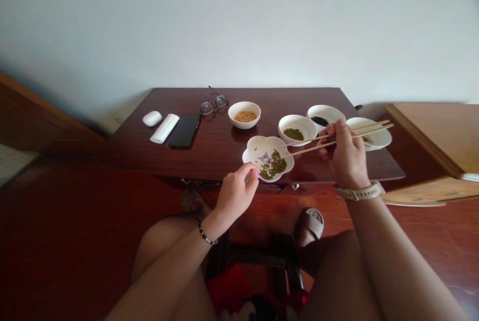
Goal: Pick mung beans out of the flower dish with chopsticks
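Observation:
My left hand pinches the near left rim of a white flower-shaped dish with a cartoon print. Green beans lie in it, mostly toward its right side. Wooden chopsticks are gripped in my right hand, their tips over the dish's right part; whether they hold a bean is too small to tell. Just behind the dish is a white bowl of green beans. A bowl with black beans stands behind my right hand, and another white bowl, partly hidden by that hand, is at the right.
A bowl of yellowish beans stands at the table's middle. Eyeglasses, a black phone, a white oblong case and a rounded white case lie to the left. The dark table backs onto a wall; a wooden cabinet is at right.

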The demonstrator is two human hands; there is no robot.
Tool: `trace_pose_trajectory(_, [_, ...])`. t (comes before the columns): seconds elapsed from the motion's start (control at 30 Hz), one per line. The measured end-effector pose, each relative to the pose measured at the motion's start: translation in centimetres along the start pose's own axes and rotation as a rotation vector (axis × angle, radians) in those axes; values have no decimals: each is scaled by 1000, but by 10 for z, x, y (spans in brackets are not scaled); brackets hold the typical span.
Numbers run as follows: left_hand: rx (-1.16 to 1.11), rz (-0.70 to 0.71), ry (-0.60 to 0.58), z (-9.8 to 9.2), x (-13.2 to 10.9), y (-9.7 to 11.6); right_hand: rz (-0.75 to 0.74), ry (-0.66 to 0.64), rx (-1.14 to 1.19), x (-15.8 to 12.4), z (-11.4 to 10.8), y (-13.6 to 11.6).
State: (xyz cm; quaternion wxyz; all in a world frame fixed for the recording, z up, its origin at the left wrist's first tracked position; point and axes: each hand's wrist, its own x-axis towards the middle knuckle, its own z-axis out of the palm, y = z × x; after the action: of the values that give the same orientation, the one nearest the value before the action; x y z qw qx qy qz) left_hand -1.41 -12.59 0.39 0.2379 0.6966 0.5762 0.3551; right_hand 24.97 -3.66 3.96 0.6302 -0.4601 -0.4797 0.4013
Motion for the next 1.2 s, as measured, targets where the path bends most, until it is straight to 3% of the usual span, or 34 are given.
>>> trace_pose_trajectory(0.2, [37,17,19,0,-5,-2,-37,-117,-150,-21,6,-8])
trace_pose_trajectory(0.43, [90,50,41,-1,-10,-1,-57,-100,-294,-27,7,-2])
trace_pose_trajectory(0.73, [120,84,60,4,-8,-3,-29,-69,-195,-16,-3,20])
trace_pose_trajectory(1.2, [129,107,63,6,-5,-1,76,-141,-91,-16,1,19])
